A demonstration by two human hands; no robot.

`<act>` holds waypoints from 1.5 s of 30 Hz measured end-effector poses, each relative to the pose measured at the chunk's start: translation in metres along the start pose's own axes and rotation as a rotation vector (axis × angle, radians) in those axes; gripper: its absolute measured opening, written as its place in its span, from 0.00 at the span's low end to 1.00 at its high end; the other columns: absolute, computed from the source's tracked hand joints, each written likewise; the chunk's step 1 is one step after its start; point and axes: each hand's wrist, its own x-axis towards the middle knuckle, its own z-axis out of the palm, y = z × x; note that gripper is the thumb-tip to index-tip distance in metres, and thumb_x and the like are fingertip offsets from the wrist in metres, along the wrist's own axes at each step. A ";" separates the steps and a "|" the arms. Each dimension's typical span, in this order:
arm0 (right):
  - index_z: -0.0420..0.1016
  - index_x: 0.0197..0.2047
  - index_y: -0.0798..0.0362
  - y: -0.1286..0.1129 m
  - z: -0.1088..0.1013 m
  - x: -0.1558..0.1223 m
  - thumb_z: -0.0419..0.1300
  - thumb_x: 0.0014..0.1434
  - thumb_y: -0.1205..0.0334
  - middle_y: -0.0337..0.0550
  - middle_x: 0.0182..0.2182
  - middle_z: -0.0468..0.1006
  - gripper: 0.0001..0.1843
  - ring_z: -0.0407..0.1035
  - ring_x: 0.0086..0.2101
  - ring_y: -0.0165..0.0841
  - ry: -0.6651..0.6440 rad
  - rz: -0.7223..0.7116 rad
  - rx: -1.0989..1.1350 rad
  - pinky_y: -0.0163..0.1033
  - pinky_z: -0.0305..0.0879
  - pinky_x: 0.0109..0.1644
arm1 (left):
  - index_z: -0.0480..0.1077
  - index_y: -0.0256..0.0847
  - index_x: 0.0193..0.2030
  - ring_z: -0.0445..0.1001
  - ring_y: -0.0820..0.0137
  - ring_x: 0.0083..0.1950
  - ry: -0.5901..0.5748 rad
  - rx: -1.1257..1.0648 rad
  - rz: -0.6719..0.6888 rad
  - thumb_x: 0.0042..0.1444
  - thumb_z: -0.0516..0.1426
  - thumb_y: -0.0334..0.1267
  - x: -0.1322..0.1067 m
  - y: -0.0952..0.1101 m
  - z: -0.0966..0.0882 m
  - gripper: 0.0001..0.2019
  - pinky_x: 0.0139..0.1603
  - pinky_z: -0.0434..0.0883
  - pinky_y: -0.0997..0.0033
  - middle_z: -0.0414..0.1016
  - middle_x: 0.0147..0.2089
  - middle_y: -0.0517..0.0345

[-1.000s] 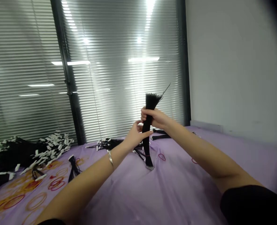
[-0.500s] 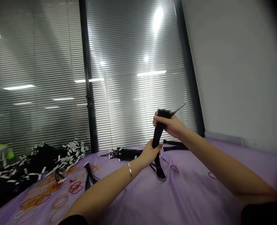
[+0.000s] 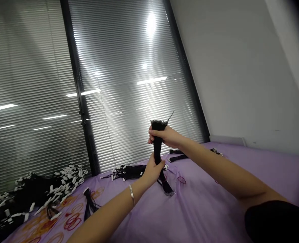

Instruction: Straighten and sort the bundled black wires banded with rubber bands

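Note:
A bundle of thin black wires (image 3: 157,146) stands nearly upright over the table, slightly bent. My right hand (image 3: 167,135) is closed round its upper part, just below the fanned top ends; one strand sticks out there. Lower down, my left hand (image 3: 152,172) grips the middle, with a silver bracelet (image 3: 131,193) at its wrist. Below the left hand a red band circles the bundle, and the lower ends spread out with pale tips close to the purple cloth (image 3: 197,209).
At left lies a heap of black wires with white connectors (image 3: 35,192). Red and orange rubber bands (image 3: 72,221) are scattered in front of it. More wires with connectors (image 3: 129,172) lie behind my left hand. Black bundles (image 3: 177,157) lie past my right forearm. A blind-covered window stands behind.
The view has turned right and tilted. The bundle is held straighter, and its top ends look more even. Both hands keep their hold on it.

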 end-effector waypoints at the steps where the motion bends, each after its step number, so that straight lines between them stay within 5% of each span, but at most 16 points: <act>1: 0.69 0.33 0.55 0.001 -0.001 0.001 0.71 0.47 0.52 0.35 0.21 0.71 0.20 0.74 0.29 0.33 -0.006 0.000 -0.005 0.43 0.71 0.42 | 0.66 0.35 0.42 0.66 0.75 0.29 0.001 0.002 -0.005 0.60 0.59 0.36 0.000 0.000 -0.001 0.08 0.33 0.67 0.72 0.65 0.31 0.63; 6: 0.69 0.37 0.55 0.012 -0.008 0.008 0.67 0.47 0.41 0.41 0.27 0.74 0.26 0.74 0.31 0.37 0.034 -0.092 -0.062 0.48 0.71 0.41 | 0.67 0.35 0.39 0.65 0.74 0.26 0.017 -0.026 -0.046 0.65 0.52 0.47 0.002 -0.001 -0.001 0.14 0.32 0.66 0.71 0.63 0.26 0.64; 12: 0.62 0.51 0.45 -0.001 -0.033 0.014 0.74 0.38 0.47 0.38 0.40 0.69 0.40 0.68 0.41 0.31 0.223 -0.563 -0.198 0.39 0.65 0.49 | 0.67 0.35 0.37 0.65 0.75 0.26 0.022 -0.081 -0.066 0.64 0.54 0.48 0.004 -0.002 -0.001 0.15 0.32 0.67 0.71 0.64 0.25 0.65; 17: 0.70 0.45 0.47 -0.039 -0.055 -0.004 0.65 0.52 0.43 0.38 0.35 0.68 0.22 0.63 0.37 0.28 0.214 -0.823 -0.333 0.36 0.63 0.46 | 0.67 0.35 0.38 0.66 0.75 0.26 0.021 -0.119 -0.065 0.64 0.54 0.48 0.004 -0.004 -0.001 0.15 0.32 0.67 0.71 0.64 0.26 0.64; 24: 0.75 0.33 0.56 -0.067 -0.078 -0.021 0.68 0.53 0.57 0.37 0.23 0.68 0.12 0.60 0.23 0.23 -0.076 -0.549 -0.538 0.31 0.56 0.26 | 0.67 0.35 0.37 0.66 0.75 0.26 0.026 -0.124 -0.079 0.64 0.54 0.48 0.007 -0.007 -0.004 0.16 0.31 0.67 0.72 0.65 0.25 0.64; 30: 0.75 0.37 0.54 -0.062 -0.077 -0.022 0.71 0.40 0.41 0.35 0.22 0.67 0.29 0.60 0.23 0.24 -0.222 -0.475 -0.483 0.33 0.58 0.26 | 0.68 0.35 0.37 0.66 0.75 0.26 0.033 -0.131 -0.094 0.64 0.54 0.47 0.006 -0.006 -0.003 0.15 0.30 0.68 0.72 0.65 0.26 0.64; 35: 0.78 0.34 0.52 -0.072 -0.064 -0.034 0.71 0.47 0.62 0.39 0.27 0.72 0.10 0.65 0.29 0.27 -0.199 -0.421 -0.571 0.36 0.63 0.33 | 0.68 0.34 0.36 0.66 0.76 0.25 0.056 -0.143 -0.111 0.64 0.54 0.46 0.005 -0.004 -0.004 0.15 0.30 0.68 0.73 0.65 0.26 0.64; 39: 0.76 0.29 0.52 -0.078 -0.056 -0.037 0.67 0.51 0.59 0.39 0.26 0.72 0.06 0.65 0.29 0.27 -0.088 -0.449 -0.718 0.37 0.64 0.33 | 0.68 0.35 0.36 0.66 0.76 0.26 0.065 -0.142 -0.108 0.64 0.54 0.46 0.006 -0.005 -0.004 0.15 0.31 0.68 0.73 0.65 0.26 0.64; 45: 0.75 0.32 0.53 -0.075 -0.061 -0.030 0.65 0.54 0.60 0.39 0.29 0.74 0.06 0.67 0.31 0.28 -0.094 -0.449 -0.835 0.37 0.66 0.37 | 0.67 0.35 0.35 0.65 0.76 0.25 0.056 -0.144 -0.106 0.64 0.55 0.46 0.007 -0.005 -0.006 0.15 0.30 0.68 0.73 0.65 0.25 0.64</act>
